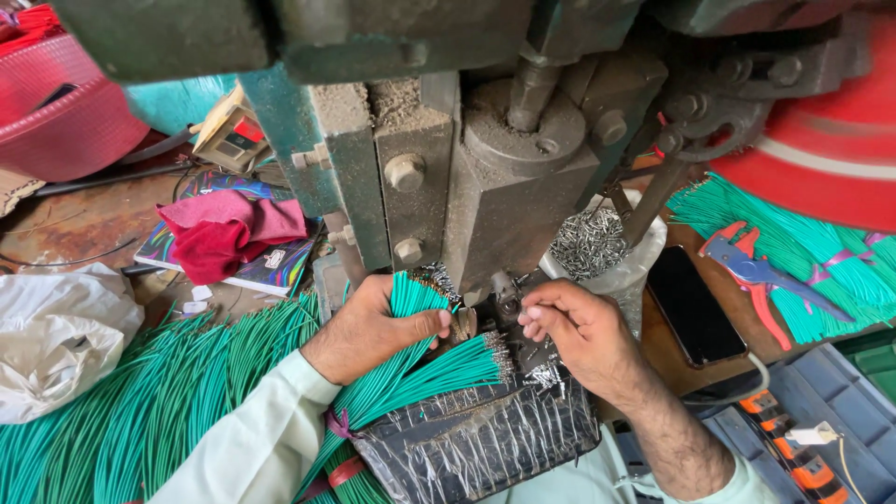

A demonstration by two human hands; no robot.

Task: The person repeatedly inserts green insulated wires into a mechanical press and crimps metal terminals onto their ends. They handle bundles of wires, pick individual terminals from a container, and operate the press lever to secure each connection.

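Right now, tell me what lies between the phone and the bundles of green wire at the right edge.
In the head view, a red-and-blue wire stripper lies between the black phone and the green wire bundles, partly overlapping them.

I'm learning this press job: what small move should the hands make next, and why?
Probably the right hand eases its pinched piece into the die under the press ram. Its fingertips sit right at the die, while the left hand grips the bundle of green wires beside it.

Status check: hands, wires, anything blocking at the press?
Left hand gripping green wire bundle. Right hand pinching something small at the press. Nothing blocking; loose metal bits behind.
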